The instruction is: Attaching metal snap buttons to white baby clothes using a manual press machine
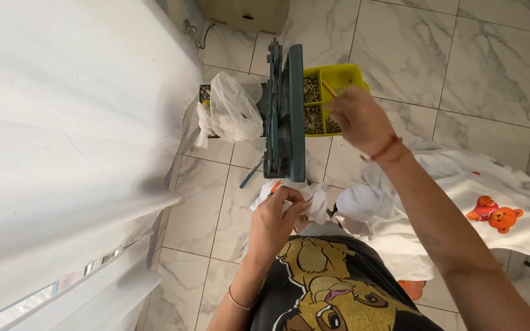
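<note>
At frame centre, the left hand [275,216] pinches white cloth [314,199] beneath a green press [284,113]; the right hand [358,116], fingers pressed together, reaches into a yellow tray [345,73] above.

Marble-tile floor [449,55]: green press machine [284,110] centre top, yellow parts tray [345,75] beside it, plastic bag [231,110] left, white garments [498,208] right.

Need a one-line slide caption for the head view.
Seated person's left hand pinches white fabric under a green press machine while the right hand reaches into a yellow tray of small metal parts.
</note>
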